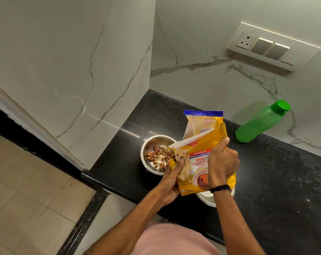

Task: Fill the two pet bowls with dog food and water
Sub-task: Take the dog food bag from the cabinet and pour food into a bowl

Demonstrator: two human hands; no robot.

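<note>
Our left hand grips the near left edge of the yellow dog-food pouch, with the thumb pressed flat on the printed front just below the torn mouth. Our right hand is curled round the pouch's right side higher up, its knuckles towards us. Both hands are therefore closed on the pouch and carry it clear of the black granite countertop. The pouch runs lengthwise from the near edge towards the wall, blue sealed end farthest from us, and its torn mouth opens out of the left side. That mouth sits directly over the right part of the steel bowl, which lies to the left of both hands, nearer the left one. Kibble covers only part of the bowl's floor, so we judge the food step partly done. More tilt to the left should feed it, provided the mouth stays inside the rim. The second steel bowl lies right beneath the pouch and our right wrist, mostly hidden, and we cannot tell what it contains. The capped green water bottle stands well apart to the right, against the marble wall, nearer the right hand.
</note>
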